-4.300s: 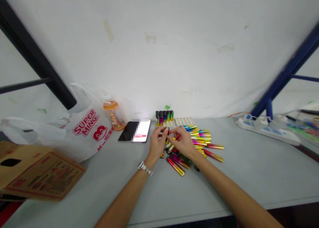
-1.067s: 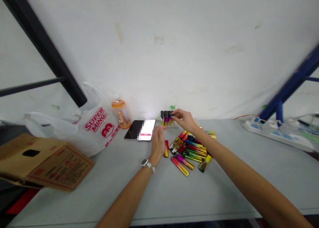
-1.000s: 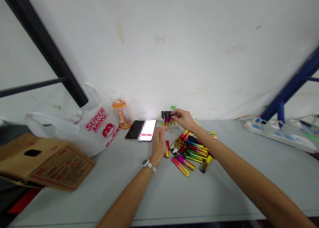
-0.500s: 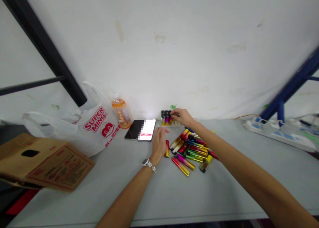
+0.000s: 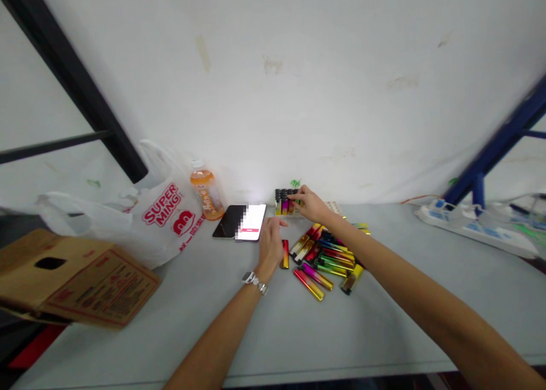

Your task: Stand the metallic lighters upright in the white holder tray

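Observation:
Several upright lighters with black tops and shiny coloured bodies stand in a pale holder by the wall. My right hand is at this row's right end, its thumb and fingers pinched on a lighter there, which they mostly hide. Lower and to the left, my left hand rests on the table with loosely stretched fingers and nothing visible in it. A red and gold lighter lies just beside it. Under my right forearm spreads a loose pile of metallic lighters.
A tablet with a lit screen lies left of my left hand. Behind it stand an orange drink bottle and a white plastic bag. A cardboard box sits at the left, and a power strip at the right.
My right hand has shifted slightly left and lower against the upright lighters. My left hand stays in place.

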A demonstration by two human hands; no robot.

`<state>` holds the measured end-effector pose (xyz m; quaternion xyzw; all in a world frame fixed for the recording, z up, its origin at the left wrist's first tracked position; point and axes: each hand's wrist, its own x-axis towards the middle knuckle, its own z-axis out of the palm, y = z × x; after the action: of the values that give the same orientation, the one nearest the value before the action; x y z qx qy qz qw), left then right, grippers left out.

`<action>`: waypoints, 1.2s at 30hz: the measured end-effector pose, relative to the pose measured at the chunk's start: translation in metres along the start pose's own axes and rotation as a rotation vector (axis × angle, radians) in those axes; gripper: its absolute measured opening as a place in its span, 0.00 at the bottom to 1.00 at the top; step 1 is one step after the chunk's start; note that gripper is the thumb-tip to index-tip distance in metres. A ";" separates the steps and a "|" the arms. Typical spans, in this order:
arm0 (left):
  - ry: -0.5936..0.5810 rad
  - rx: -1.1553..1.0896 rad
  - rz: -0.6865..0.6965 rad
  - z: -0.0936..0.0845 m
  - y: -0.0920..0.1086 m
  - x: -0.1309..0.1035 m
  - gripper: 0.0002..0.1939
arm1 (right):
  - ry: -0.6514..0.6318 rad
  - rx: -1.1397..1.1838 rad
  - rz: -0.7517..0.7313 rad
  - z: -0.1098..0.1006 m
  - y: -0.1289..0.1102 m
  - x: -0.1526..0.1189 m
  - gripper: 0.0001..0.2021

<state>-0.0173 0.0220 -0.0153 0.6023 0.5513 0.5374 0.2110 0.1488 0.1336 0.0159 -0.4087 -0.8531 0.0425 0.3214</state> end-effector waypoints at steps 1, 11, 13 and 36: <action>0.005 0.000 0.005 0.000 0.000 0.000 0.20 | -0.008 -0.003 0.008 -0.001 -0.004 -0.003 0.17; 0.092 -0.099 0.001 -0.012 -0.004 0.013 0.18 | -0.279 -0.251 0.165 -0.005 -0.082 -0.044 0.19; 0.116 -0.111 -0.005 -0.016 -0.003 0.015 0.18 | -0.356 -0.306 0.184 -0.001 -0.095 -0.049 0.22; 0.111 -0.137 -0.079 -0.012 -0.010 0.016 0.26 | -0.405 -0.313 0.603 0.007 -0.076 -0.035 0.31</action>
<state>-0.0356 0.0354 -0.0131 0.5335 0.5474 0.5976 0.2422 0.1100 0.0594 0.0176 -0.6683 -0.7372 0.0839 0.0535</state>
